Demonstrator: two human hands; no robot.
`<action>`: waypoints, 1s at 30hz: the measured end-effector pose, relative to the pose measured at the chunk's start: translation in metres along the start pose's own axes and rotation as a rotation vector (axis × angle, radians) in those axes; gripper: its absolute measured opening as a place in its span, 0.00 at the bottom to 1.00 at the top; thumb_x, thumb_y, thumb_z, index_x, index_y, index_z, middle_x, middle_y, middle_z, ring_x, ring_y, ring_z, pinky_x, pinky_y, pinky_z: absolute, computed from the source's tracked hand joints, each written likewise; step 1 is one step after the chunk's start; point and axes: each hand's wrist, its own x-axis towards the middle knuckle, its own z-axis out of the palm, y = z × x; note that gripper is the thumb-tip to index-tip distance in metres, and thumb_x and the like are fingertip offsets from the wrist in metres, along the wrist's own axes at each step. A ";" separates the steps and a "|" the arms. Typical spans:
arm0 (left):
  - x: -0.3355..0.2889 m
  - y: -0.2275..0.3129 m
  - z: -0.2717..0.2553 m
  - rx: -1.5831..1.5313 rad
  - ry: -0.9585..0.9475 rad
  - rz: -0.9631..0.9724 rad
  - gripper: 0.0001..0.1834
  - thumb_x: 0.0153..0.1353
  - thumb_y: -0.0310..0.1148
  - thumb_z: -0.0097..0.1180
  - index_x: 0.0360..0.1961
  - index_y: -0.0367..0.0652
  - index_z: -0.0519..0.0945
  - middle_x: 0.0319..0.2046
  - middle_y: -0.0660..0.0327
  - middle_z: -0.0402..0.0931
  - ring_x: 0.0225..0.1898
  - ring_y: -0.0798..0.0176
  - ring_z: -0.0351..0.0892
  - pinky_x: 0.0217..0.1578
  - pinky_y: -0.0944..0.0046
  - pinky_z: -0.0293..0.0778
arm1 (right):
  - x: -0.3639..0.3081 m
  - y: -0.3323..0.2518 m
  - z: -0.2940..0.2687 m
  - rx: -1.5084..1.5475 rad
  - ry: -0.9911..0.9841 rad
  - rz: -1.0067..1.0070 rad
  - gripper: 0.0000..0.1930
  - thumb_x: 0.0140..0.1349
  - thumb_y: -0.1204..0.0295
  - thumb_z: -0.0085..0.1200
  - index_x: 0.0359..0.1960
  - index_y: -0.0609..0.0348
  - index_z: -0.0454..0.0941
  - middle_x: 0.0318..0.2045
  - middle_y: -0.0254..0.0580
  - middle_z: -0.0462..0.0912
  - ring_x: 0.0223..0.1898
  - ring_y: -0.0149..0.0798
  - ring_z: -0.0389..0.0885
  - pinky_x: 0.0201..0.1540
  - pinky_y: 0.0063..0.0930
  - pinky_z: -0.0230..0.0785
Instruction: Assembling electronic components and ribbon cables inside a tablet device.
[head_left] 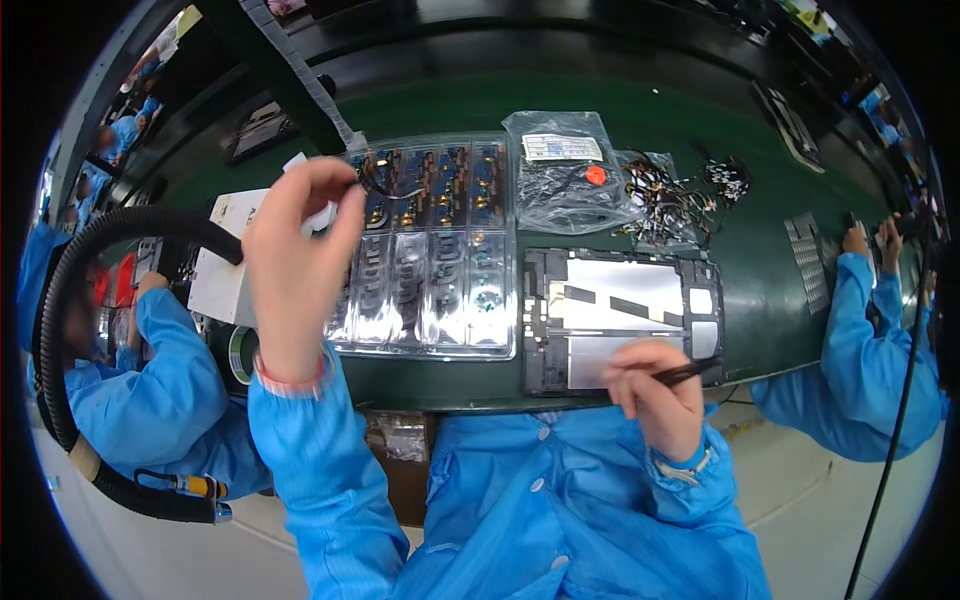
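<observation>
My left hand is raised over the left part of a clear plastic tray. Its thumb and forefinger pinch a thin dark cable, which trails right over the tray's circuit boards. In front of me lies an opened tablet, a black frame with silver panels and black tape strips. Over its lower right corner, my right hand is closed around a slim black pen-like tool pointing up and right. Whether this is a pen or tweezers, I cannot tell.
Behind the tablet are a clear bag with a white label and a heap of small cables. A black flexible hose arches at the left, by a white box and a tape roll. Blue-sleeved co-workers sit on both sides.
</observation>
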 end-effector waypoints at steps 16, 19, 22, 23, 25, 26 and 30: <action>-0.089 0.068 0.042 -0.167 -0.217 0.602 0.13 0.41 0.31 0.61 0.32 0.42 0.80 0.35 0.64 0.77 0.32 0.66 0.74 0.30 0.67 0.70 | 0.023 -0.001 0.024 -0.093 0.060 0.213 0.08 0.57 0.76 0.53 0.37 0.68 0.77 0.28 0.35 0.79 0.29 0.23 0.75 0.29 0.17 0.67; -0.081 0.067 0.047 -0.087 -0.265 0.468 0.14 0.39 0.27 0.58 0.33 0.43 0.79 0.33 0.64 0.77 0.32 0.64 0.74 0.31 0.64 0.70 | 0.019 -0.006 0.026 -0.365 0.038 0.082 0.08 0.55 0.78 0.55 0.37 0.67 0.77 0.27 0.39 0.79 0.26 0.28 0.76 0.27 0.21 0.67; -0.084 0.068 0.045 -0.038 -0.257 0.446 0.12 0.41 0.28 0.57 0.32 0.44 0.79 0.32 0.66 0.77 0.31 0.66 0.74 0.35 0.64 0.69 | 0.017 -0.006 0.028 -0.598 0.011 -0.115 0.08 0.53 0.79 0.54 0.37 0.66 0.76 0.26 0.45 0.77 0.24 0.36 0.76 0.25 0.24 0.67; -0.085 0.069 0.044 -0.037 -0.257 0.444 0.12 0.41 0.28 0.57 0.32 0.44 0.79 0.32 0.66 0.77 0.31 0.66 0.74 0.35 0.64 0.69 | 0.016 -0.005 0.029 -0.653 0.004 -0.182 0.08 0.53 0.79 0.54 0.37 0.66 0.76 0.26 0.46 0.77 0.24 0.39 0.77 0.25 0.26 0.67; -0.085 0.072 0.041 0.033 -0.254 0.451 0.11 0.42 0.29 0.57 0.31 0.46 0.79 0.31 0.68 0.77 0.30 0.68 0.73 0.38 0.62 0.67 | 0.014 -0.004 0.030 -0.709 -0.002 -0.250 0.08 0.53 0.79 0.53 0.37 0.65 0.76 0.26 0.46 0.76 0.25 0.42 0.77 0.25 0.27 0.68; -0.086 0.074 0.041 0.033 -0.253 0.453 0.11 0.42 0.29 0.57 0.31 0.46 0.79 0.31 0.68 0.77 0.30 0.68 0.73 0.38 0.62 0.67 | 0.012 -0.004 0.031 -0.754 0.005 -0.288 0.08 0.54 0.79 0.53 0.37 0.65 0.75 0.26 0.46 0.76 0.25 0.44 0.77 0.25 0.28 0.68; -0.092 0.078 0.038 0.155 -0.210 0.492 0.10 0.42 0.30 0.58 0.30 0.46 0.79 0.30 0.68 0.76 0.29 0.68 0.73 0.38 0.61 0.66 | 0.009 -0.004 0.036 -0.813 -0.013 -0.334 0.09 0.53 0.79 0.53 0.37 0.64 0.75 0.27 0.46 0.76 0.26 0.47 0.76 0.26 0.31 0.69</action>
